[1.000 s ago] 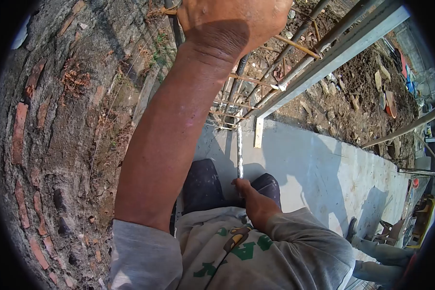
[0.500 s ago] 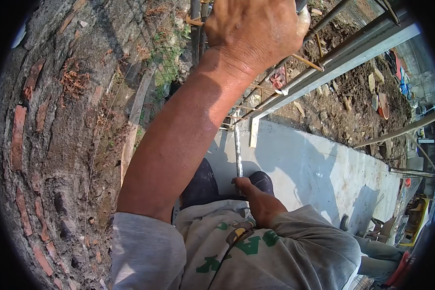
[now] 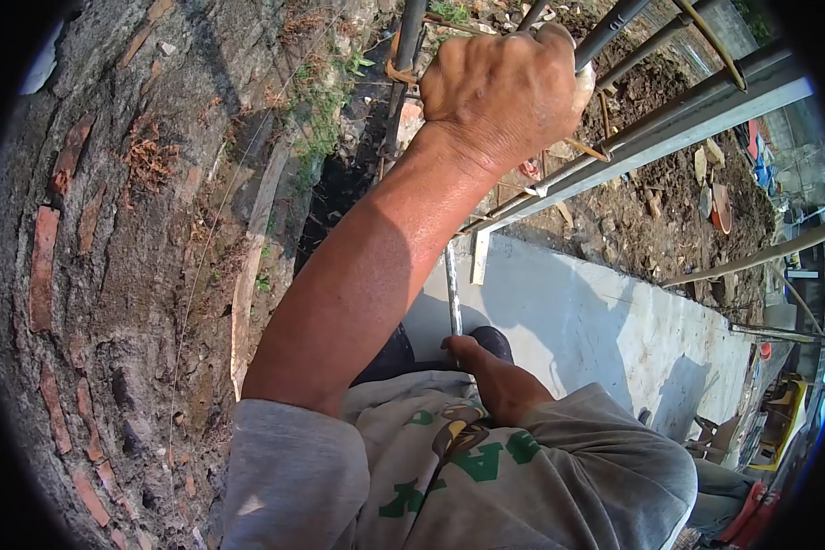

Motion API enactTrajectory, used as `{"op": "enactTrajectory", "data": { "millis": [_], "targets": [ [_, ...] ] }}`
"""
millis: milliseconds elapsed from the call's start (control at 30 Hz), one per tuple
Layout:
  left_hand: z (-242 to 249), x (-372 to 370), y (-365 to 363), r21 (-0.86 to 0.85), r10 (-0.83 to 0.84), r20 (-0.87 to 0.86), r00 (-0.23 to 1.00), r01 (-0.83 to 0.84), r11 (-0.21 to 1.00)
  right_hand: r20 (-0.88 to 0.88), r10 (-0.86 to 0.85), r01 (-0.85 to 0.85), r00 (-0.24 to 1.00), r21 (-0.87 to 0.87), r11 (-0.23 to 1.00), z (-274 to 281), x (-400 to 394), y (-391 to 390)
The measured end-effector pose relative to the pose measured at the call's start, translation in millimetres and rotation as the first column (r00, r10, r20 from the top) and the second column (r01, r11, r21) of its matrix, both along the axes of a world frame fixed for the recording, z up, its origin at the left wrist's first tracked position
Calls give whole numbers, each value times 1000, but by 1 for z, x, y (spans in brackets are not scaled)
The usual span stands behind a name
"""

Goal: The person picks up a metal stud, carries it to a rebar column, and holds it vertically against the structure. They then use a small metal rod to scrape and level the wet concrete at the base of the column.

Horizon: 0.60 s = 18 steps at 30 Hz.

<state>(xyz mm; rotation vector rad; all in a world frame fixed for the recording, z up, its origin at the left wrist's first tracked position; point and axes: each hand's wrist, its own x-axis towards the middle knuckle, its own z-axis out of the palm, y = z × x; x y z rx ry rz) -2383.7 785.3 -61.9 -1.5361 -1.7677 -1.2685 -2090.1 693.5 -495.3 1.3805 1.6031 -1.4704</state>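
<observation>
My left hand [image 3: 509, 92] is raised at the top of the head view, its fist closed around a dark steel reinforcing bar [image 3: 612, 32] in a cage of bars. The palm side and most of the fingers are hidden. Low in front of my body, my right hand [image 3: 464, 350] is closed on the lower end of a thin, white-splattered rod [image 3: 453, 286]. My left forearm covers the rod's upper end. Another dark bar [image 3: 405, 78], with rusty tie wire [image 3: 400, 71] around it, stands left of my left hand.
A rough stone and brick wall [image 3: 110, 302] rises at the left. A long pale beam [image 3: 669, 142] runs beside the bars, above a grey concrete slab [image 3: 587, 302]. Rubble and soil [image 3: 642, 206] lie beyond. Another person's leg [image 3: 720, 509] shows at lower right.
My left hand appears lower in the view, with more of the bars visible around it. It keeps its grip. My right hand and the rod stay nearly in place.
</observation>
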Motion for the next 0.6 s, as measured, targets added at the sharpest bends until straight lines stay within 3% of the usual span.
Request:
{"op": "enactTrajectory", "data": {
  "millis": [33,100,133,167,200,233,333,400,467,533,600],
  "targets": [
    [0,-2,0,-6,22,-6,1000,-22,1000,195,-554,578,810,-97,811,-10,-5,-6],
    [2,-7,1,32,40,-39,998,-39,999,188,-274,276,943,15,961,-13,-14,4],
    [-4,2,-3,21,17,-21,1000,-17,1000,350,-288,322,891,-42,946,30,-24,-2],
    [-7,-1,0,261,26,-119,993,6,965,273,-367,382,889,-2,924,18,-18,-8],
    [17,0,-11,-49,-10,51,999,13,999,233,-405,416,884,2,909,7,-21,0],
    [53,8,-32,-365,2,232,973,85,927,207,-448,460,870,-9,888,-4,-17,-6],
    [12,0,-22,-214,-134,247,960,189,958,204,-583,601,786,-32,799,-18,-4,-16],
    [10,4,-25,-117,-81,160,984,100,988,205,-581,600,788,-41,799,-1,-12,-16],
    [4,10,-28,3,31,19,999,-31,1000,195,-596,616,779,-61,785,-23,-6,-17],
    [29,11,-38,-319,-13,230,973,88,944,206,-598,619,775,-59,783,-7,-10,-17],
    [26,18,-45,-225,-24,233,972,78,971,191,-603,622,774,-52,781,-2,-12,-19]
  ]
}}
